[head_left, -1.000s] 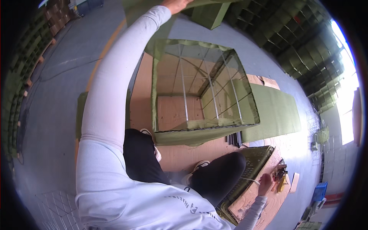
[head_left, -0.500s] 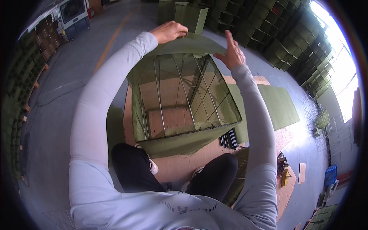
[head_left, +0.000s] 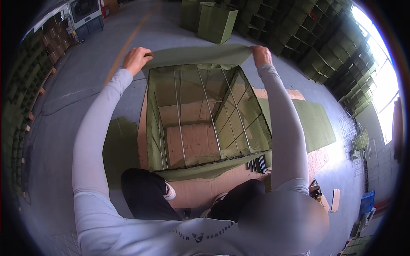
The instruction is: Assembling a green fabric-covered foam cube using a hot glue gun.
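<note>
A tall box frame of metal wire [head_left: 205, 123] wrapped in olive-green fabric stands open-topped on brown cardboard in front of my knees. A loose green fabric flap [head_left: 200, 54] stretches across its far top edge. My left hand [head_left: 136, 59] grips the flap's left corner. At the flap's right corner my right hand [head_left: 260, 54] pinches the fabric. Both arms, in pale grey sleeves, reach out along the box's two sides.
Flat green fabric sheets [head_left: 314, 121] lie on the floor to the right, one more on the left [head_left: 117, 145]. Black rods [head_left: 257, 163] lie by the box's near right corner. Finished green boxes [head_left: 215, 21] stand far ahead. Stacked green bins line both walls.
My right hand came up from the floor at my right and joined the left at the box's far edge. Both hands now hold the flap stretched wide.
</note>
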### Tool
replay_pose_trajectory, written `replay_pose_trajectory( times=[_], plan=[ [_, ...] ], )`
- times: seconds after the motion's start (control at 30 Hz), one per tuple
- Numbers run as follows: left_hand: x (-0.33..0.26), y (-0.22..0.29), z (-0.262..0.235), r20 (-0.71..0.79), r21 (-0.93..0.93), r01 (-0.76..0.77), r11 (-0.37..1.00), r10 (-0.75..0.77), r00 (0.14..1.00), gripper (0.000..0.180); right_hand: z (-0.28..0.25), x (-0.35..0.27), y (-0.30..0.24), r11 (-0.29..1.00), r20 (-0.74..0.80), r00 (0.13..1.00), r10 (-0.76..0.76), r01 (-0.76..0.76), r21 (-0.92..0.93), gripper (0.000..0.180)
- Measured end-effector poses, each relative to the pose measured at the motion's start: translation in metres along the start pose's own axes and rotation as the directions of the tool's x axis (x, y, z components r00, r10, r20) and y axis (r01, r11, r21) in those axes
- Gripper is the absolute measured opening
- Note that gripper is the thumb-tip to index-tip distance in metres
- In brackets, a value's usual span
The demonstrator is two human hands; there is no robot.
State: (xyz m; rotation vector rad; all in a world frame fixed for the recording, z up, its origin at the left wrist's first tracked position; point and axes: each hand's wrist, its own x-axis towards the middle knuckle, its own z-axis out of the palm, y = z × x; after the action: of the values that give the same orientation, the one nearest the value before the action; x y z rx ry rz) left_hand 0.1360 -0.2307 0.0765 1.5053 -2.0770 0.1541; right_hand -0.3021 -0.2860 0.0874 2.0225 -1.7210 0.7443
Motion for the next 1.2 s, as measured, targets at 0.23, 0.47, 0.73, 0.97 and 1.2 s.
replay_pose_trajectory(
  times=[0.23,0.47,0.73,0.97,1.2],
  plan=[
    [-0.064,0.028,-0.014,-0.203,-0.115,-0.156,0.981,0.131,0.97,0.013,-0.031,-0.057,0.024,0.996,0.054,0.998,0.039,-0.034,-0.087,0.024],
    [-0.133,0.065,-0.023,-0.368,-0.183,-0.341,0.922,0.258,0.894,0.01,-0.063,-0.131,0.041,0.977,0.07,0.987,-0.148,0.157,-0.144,0.031],
    [-0.203,0.089,-0.028,-0.393,-0.205,-0.32,0.925,0.221,0.892,0.019,-0.079,-0.212,0.039,0.982,0.059,0.982,-0.182,0.185,-0.045,0.03],
    [-0.24,0.096,-0.02,-0.402,-0.282,-0.31,0.908,0.182,0.897,0.02,-0.09,-0.253,0.041,0.99,0.067,0.989,-0.135,0.138,-0.035,0.037],
    [-0.26,0.099,-0.021,-0.403,-0.309,-0.292,0.905,0.154,0.902,0.021,-0.098,-0.279,0.035,0.992,0.067,0.99,-0.122,0.123,-0.017,0.039]
  ],
)
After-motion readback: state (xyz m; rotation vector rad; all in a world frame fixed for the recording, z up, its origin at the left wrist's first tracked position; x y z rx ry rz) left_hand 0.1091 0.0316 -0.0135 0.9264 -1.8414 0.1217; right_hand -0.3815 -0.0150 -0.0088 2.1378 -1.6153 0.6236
